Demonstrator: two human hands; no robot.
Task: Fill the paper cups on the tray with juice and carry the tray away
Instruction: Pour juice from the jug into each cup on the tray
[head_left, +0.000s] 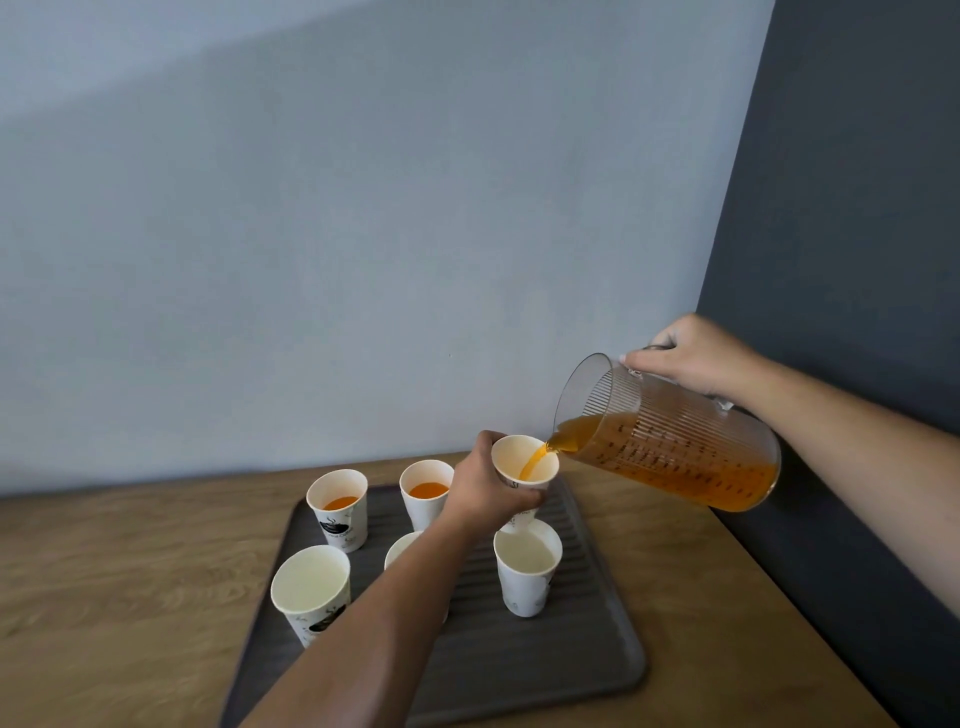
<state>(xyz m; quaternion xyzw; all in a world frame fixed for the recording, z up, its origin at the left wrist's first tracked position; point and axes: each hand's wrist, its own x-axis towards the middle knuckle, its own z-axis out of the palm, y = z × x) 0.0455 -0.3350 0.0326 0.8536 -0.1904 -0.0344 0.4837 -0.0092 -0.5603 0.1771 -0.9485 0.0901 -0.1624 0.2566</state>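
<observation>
Head view: juice pours from pitcher (670, 447) into a raised cup (524, 462).
Left hand (488, 493): clamped round that cup, above the tray (597, 644).
Right hand (691, 356): gripping the tilted pitcher's handle.

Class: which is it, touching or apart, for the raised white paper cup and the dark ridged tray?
Apart. The head view shows the left hand holding the raised white paper cup clear above the dark ridged tray.
</observation>
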